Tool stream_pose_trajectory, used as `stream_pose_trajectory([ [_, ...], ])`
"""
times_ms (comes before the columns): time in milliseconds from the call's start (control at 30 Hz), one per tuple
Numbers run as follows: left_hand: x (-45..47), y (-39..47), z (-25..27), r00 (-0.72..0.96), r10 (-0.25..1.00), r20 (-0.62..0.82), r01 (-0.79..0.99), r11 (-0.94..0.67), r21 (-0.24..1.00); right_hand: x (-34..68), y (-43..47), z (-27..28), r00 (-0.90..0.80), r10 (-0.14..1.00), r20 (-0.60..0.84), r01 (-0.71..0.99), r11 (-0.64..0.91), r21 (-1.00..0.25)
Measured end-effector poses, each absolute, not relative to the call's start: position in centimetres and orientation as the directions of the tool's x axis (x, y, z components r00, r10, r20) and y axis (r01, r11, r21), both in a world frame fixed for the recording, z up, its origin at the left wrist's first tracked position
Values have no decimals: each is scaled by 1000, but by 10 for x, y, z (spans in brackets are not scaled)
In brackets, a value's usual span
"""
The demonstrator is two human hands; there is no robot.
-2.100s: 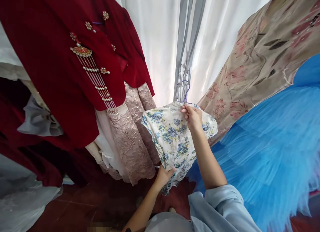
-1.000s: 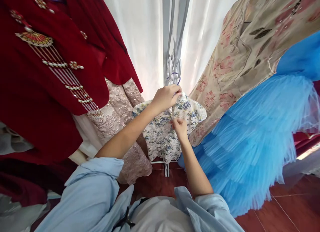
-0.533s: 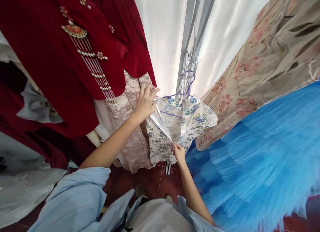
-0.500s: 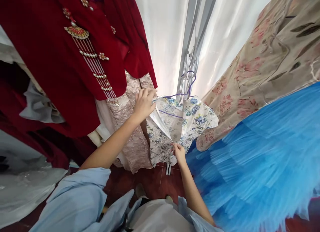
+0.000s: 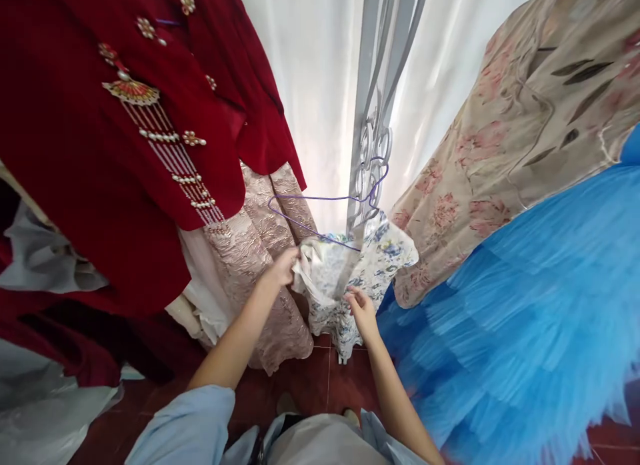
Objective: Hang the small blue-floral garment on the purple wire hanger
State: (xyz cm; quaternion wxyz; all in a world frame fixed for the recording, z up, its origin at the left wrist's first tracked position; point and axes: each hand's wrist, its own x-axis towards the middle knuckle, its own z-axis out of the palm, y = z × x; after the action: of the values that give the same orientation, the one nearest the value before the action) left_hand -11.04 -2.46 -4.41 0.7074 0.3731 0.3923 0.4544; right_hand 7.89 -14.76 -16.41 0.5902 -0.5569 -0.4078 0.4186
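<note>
The blouse hangs in front of me, a little below the middle of my view, and I take my clock from it. My left hand, at nine o'clock, has its fingers closed on a bunch of cloth by the shoulder. My right hand, at five o'clock, is at the front edge with fingers half curled; I can't tell whether they pinch it. The purple hanger, toward twelve, shows one whole arm bare on my left, so I judge that side is off; the shoulder on my right seems to be on its arm yet, so about half is left. Its hook looks caught among the rings of the grey stand, with the white curtain behind. The brocade dress is at nine, the red jacket at ten, the tan dress at two, the blue tulle at three. Farther off at eight lies clear plastic; whether it wraps anything I can't make out.
</note>
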Motion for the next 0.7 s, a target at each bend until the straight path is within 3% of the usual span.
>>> stream_pose_trajectory([
  [100,-75,-54,-73,325,928,-184,-247,271,930,71,-155,-149,200,957,209,116,188,-975],
  [167,-57,-78,-82,438,899,-27,-50,55,997,72,-162,-141,85,976,203,125,191,-974],
  [267,-46,-102,-79,645,732,222,119,-383,916,84,-176,-130,75,990,123,-16,124,-992],
  [333,-43,-108,-74,688,659,303,92,-493,865,95,-188,-122,100,992,71,-189,90,-978],
  [433,-40,-106,-80,776,594,212,0,-335,942,109,-204,-104,-26,999,-40,-323,-46,-945],
  [567,-43,-114,-107,943,327,-65,55,41,998,140,-222,-75,-134,986,-96,-256,-128,-958],
  [633,-51,-123,-120,953,253,-169,164,39,986,166,-231,-61,-93,990,-101,-219,-120,-968],
  [700,-62,-133,-128,925,289,-245,274,-64,960,194,-241,-49,-10,995,-96,-183,-96,-978],
])
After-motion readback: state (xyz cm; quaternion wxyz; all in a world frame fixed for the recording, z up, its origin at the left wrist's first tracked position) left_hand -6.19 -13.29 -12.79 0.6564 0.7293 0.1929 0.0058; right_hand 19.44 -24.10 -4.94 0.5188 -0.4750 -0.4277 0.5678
